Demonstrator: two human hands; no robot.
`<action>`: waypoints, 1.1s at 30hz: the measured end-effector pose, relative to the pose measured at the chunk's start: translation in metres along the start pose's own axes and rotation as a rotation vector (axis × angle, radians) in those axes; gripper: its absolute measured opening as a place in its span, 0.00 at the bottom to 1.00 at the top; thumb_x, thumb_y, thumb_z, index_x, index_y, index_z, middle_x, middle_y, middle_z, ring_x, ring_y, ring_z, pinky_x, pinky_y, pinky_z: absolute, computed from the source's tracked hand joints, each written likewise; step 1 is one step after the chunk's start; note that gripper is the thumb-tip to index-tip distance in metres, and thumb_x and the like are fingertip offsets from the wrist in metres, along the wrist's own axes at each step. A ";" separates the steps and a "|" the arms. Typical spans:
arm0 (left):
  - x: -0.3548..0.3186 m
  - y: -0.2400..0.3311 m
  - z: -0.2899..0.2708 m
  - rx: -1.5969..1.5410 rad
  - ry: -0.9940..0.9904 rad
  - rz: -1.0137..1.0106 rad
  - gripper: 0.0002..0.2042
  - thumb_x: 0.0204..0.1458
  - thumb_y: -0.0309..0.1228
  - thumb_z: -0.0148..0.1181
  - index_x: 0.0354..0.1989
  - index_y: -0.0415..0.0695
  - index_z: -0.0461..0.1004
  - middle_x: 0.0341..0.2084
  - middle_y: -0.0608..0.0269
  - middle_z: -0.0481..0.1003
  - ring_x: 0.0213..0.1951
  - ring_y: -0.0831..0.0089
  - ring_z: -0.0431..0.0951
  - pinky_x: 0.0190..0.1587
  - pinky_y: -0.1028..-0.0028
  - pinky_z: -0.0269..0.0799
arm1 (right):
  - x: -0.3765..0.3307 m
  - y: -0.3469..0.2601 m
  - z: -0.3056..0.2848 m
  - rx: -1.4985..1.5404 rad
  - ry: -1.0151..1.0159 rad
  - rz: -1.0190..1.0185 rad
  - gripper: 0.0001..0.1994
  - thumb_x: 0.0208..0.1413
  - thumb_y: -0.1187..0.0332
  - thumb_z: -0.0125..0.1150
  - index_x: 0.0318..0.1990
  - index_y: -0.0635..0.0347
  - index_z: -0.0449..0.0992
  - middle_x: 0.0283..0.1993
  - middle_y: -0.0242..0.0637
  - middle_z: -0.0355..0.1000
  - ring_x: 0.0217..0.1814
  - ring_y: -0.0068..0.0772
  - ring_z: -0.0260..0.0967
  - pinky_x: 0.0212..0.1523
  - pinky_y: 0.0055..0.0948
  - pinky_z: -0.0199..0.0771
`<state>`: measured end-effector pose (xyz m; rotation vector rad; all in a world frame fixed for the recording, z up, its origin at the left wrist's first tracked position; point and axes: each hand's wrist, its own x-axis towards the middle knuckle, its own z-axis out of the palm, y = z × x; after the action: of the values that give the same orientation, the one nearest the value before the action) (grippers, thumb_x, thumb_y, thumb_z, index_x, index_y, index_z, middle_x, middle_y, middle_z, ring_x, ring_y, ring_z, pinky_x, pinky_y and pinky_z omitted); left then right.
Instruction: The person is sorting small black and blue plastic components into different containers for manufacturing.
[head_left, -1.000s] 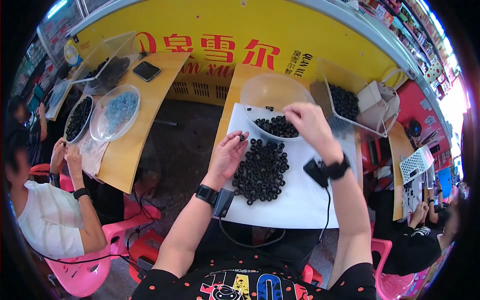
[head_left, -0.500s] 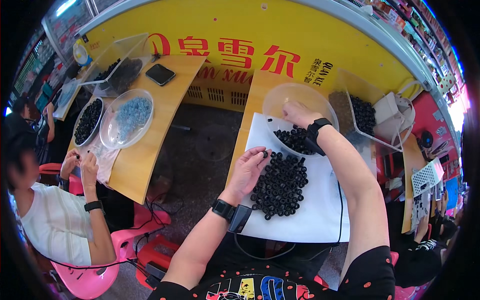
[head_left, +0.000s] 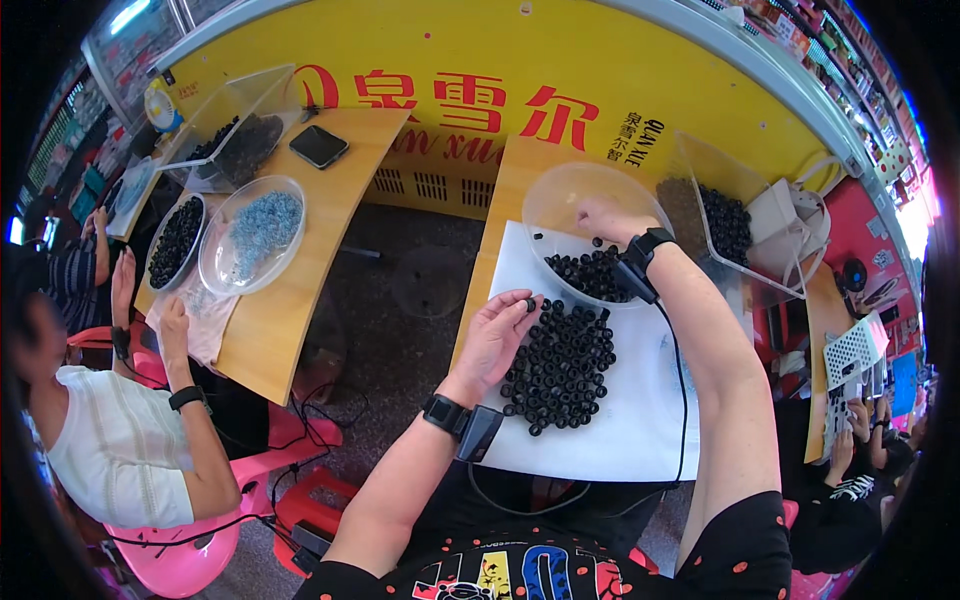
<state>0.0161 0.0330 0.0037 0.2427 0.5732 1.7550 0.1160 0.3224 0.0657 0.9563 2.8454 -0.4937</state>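
My left hand (head_left: 495, 340) pinches a small black ring-shaped part (head_left: 530, 305) between thumb and fingertips, at the upper left edge of a pile of black ring-shaped parts (head_left: 560, 365). The pile lies on a white sheet (head_left: 640, 430). My right hand (head_left: 610, 220) is over the clear round bowl (head_left: 545, 195), its fingers curled together; what they hold, if anything, is hidden. More black parts (head_left: 590, 278) lie in the near side of the bowl. A single black part shows just below my right hand.
Behind the bowl on the right stands a clear bin (head_left: 725, 225) of black parts, beside a white bag (head_left: 785, 235). At the left table (head_left: 340, 190) a co-worker (head_left: 120, 440) sits near bowls of black and bluish pieces. A black cable (head_left: 682, 400) crosses the white sheet.
My right hand has shifted slightly right, and a black part now shows below it. My left hand keeps its pinch in place. The co-worker's hands have moved apart.
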 end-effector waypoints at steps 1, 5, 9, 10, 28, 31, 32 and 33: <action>0.000 0.000 0.001 0.003 0.000 0.001 0.07 0.61 0.21 0.54 0.47 0.37 0.72 0.45 0.56 0.75 0.55 0.62 0.75 0.62 0.66 0.71 | 0.000 0.003 -0.001 -0.049 -0.007 -0.011 0.06 0.50 0.72 0.55 0.31 0.63 0.77 0.30 0.51 0.75 0.33 0.48 0.75 0.35 0.41 0.73; -0.001 0.000 -0.003 -0.003 0.002 0.012 0.08 0.61 0.21 0.54 0.47 0.37 0.72 0.45 0.56 0.75 0.55 0.62 0.75 0.62 0.66 0.71 | -0.002 -0.004 -0.002 0.110 0.122 0.061 0.06 0.50 0.73 0.55 0.33 0.61 0.79 0.34 0.51 0.77 0.37 0.50 0.75 0.38 0.42 0.72; -0.001 -0.001 -0.002 -0.011 -0.005 0.002 0.08 0.61 0.21 0.54 0.47 0.37 0.73 0.45 0.56 0.75 0.55 0.63 0.75 0.62 0.66 0.71 | -0.001 0.000 -0.007 -0.068 0.183 -0.022 0.08 0.51 0.73 0.56 0.35 0.60 0.80 0.38 0.50 0.77 0.42 0.51 0.75 0.42 0.41 0.74; 0.000 -0.001 -0.002 -0.014 -0.008 0.000 0.08 0.61 0.21 0.54 0.47 0.37 0.73 0.45 0.56 0.75 0.55 0.63 0.75 0.62 0.66 0.71 | 0.001 0.000 -0.004 -0.060 0.174 -0.078 0.08 0.51 0.72 0.56 0.35 0.60 0.80 0.38 0.50 0.77 0.42 0.51 0.75 0.42 0.41 0.74; -0.001 0.000 0.001 -0.004 -0.005 -0.009 0.08 0.61 0.22 0.54 0.47 0.37 0.72 0.44 0.55 0.76 0.54 0.63 0.75 0.63 0.64 0.69 | 0.010 -0.040 0.037 0.018 0.037 -0.345 0.06 0.45 0.75 0.63 0.33 0.64 0.79 0.35 0.46 0.76 0.39 0.46 0.75 0.42 0.36 0.74; -0.002 0.001 0.000 0.005 0.011 -0.006 0.08 0.61 0.22 0.54 0.48 0.38 0.72 0.44 0.55 0.76 0.53 0.63 0.76 0.62 0.64 0.70 | 0.002 -0.040 0.023 0.207 0.021 -0.265 0.10 0.44 0.78 0.64 0.37 0.63 0.80 0.34 0.44 0.77 0.40 0.40 0.77 0.41 0.35 0.76; -0.004 0.002 -0.002 -0.004 0.002 0.001 0.09 0.62 0.23 0.54 0.49 0.38 0.72 0.44 0.55 0.76 0.52 0.63 0.77 0.61 0.65 0.71 | -0.004 -0.047 0.011 0.287 0.017 -0.229 0.11 0.44 0.79 0.64 0.38 0.63 0.80 0.34 0.43 0.78 0.40 0.37 0.77 0.41 0.34 0.76; -0.003 0.002 -0.001 -0.012 -0.017 -0.003 0.09 0.62 0.23 0.53 0.49 0.38 0.72 0.44 0.56 0.76 0.51 0.64 0.77 0.60 0.66 0.72 | -0.010 -0.049 -0.007 0.389 -0.109 -0.139 0.13 0.47 0.76 0.67 0.43 0.64 0.79 0.37 0.37 0.78 0.41 0.29 0.76 0.44 0.30 0.78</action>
<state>0.0145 0.0295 0.0041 0.2482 0.5503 1.7516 0.0946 0.2820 0.0878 0.7513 2.7808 -1.1084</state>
